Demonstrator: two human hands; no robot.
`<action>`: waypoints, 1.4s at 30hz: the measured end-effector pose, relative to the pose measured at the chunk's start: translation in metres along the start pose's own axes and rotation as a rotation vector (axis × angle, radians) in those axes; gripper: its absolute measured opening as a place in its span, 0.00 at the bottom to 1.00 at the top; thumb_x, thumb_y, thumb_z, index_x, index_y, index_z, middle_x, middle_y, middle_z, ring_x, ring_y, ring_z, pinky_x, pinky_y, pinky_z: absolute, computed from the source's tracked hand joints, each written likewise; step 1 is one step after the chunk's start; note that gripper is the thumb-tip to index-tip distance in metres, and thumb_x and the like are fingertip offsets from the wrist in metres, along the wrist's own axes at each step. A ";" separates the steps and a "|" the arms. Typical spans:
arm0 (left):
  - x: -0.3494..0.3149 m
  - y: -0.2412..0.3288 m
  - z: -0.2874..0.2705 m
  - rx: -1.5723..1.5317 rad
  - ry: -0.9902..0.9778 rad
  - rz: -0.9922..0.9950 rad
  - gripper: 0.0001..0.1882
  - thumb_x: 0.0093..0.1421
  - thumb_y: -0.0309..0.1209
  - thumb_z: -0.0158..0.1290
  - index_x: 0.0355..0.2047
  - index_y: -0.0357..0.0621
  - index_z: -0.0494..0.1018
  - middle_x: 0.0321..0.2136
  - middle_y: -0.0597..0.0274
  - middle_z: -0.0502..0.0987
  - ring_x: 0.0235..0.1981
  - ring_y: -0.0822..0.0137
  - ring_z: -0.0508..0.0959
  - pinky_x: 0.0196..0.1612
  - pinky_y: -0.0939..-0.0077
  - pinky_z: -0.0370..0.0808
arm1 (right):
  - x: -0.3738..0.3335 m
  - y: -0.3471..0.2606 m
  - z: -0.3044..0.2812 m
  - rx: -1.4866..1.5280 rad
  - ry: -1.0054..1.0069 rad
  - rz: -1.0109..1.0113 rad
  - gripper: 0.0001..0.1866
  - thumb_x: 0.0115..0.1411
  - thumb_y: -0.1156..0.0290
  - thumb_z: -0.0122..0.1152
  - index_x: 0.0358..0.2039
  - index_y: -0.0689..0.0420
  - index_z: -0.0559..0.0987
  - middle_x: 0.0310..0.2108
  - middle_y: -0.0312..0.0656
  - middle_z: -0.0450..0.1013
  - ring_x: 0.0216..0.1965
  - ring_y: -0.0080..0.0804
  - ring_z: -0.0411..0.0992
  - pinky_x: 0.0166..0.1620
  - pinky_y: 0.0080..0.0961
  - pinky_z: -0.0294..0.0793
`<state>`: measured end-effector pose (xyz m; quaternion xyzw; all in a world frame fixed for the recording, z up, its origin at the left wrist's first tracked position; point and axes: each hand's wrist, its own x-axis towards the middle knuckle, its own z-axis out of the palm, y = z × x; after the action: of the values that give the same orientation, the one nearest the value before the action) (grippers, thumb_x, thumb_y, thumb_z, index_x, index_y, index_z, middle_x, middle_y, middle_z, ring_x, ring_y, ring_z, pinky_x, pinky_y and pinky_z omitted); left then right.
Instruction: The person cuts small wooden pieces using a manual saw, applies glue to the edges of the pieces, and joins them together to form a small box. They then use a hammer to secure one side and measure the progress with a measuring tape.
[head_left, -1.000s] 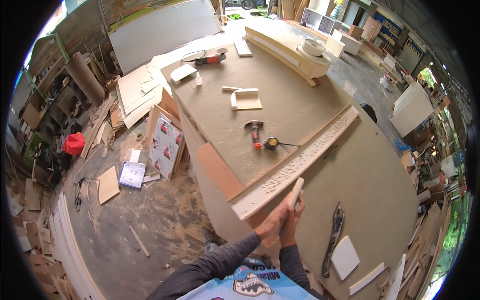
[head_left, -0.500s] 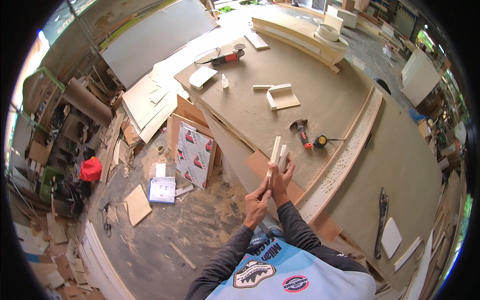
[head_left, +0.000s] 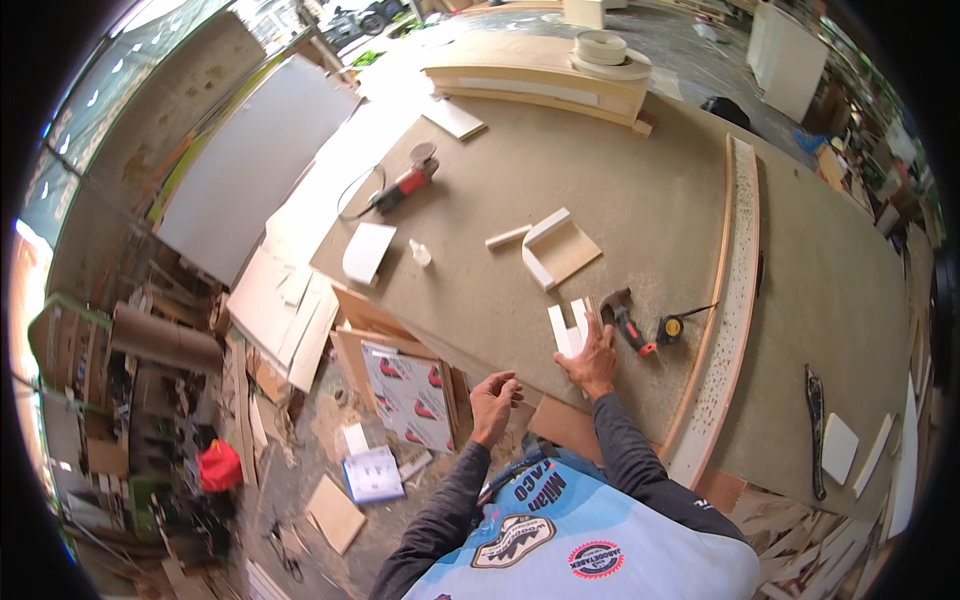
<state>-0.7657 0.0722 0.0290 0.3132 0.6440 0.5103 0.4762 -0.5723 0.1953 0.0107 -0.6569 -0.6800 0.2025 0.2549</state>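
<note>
My right hand (head_left: 592,362) is closed round a small bundle of white-faced wooden strips (head_left: 566,333), which touches the bench near its front edge. The strips' far ends stick out past my fingers, with a gap between them. My left hand (head_left: 494,404) hangs apart, just off the bench edge, its fingers loosely bent and nothing visible in them. Right of the strips lie a hammer (head_left: 627,325) with a dark and red handle and a black-and-yellow tape measure (head_left: 671,326). Beyond them sits a plywood piece (head_left: 569,256) with white raised edging, one part curved, beside a short loose strip (head_left: 509,237).
An angle grinder (head_left: 407,187), a small white bottle (head_left: 420,252) and a white curved panel (head_left: 370,252) lie on the bench's left side. A long speckled board (head_left: 735,270) crosses the right side. A curved wooden frame (head_left: 540,85) bearing tape rolls (head_left: 601,48) stands at the back.
The strips have gone from upright in both hands down to the bench, in my right hand. My left hand has let go and moved left. The view has shifted.
</note>
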 end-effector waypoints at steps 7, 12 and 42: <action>0.163 0.065 0.010 0.540 -0.066 0.314 0.28 0.57 0.36 0.65 0.54 0.35 0.74 0.48 0.45 0.78 0.47 0.56 0.79 0.49 0.60 0.77 | 0.013 -0.008 -0.019 0.068 0.346 0.027 0.19 0.71 0.67 0.51 0.61 0.49 0.73 0.51 0.56 0.68 0.53 0.60 0.68 0.57 0.48 0.69; 0.248 0.085 0.066 1.008 -0.302 0.478 0.55 0.44 0.49 0.74 0.68 0.45 0.60 0.70 0.33 0.50 0.71 0.38 0.53 0.69 0.44 0.58 | 0.051 -0.011 -0.017 0.633 0.372 0.178 0.14 0.69 0.75 0.50 0.55 0.56 0.73 0.46 0.50 0.76 0.48 0.44 0.74 0.54 0.39 0.72; 0.312 0.053 -0.166 0.637 -0.664 0.609 0.22 0.50 0.24 0.68 0.47 0.43 0.79 0.75 0.41 0.46 0.75 0.40 0.51 0.73 0.51 0.59 | 0.085 -0.165 0.127 0.829 -0.461 0.502 0.25 0.70 0.62 0.59 0.61 0.62 0.68 0.20 0.46 0.74 0.13 0.31 0.73 0.14 0.27 0.71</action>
<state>-1.0343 0.3057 -0.0074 0.7580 0.4621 0.2788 0.3664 -0.7812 0.2786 0.0181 -0.5819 -0.4035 0.6479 0.2808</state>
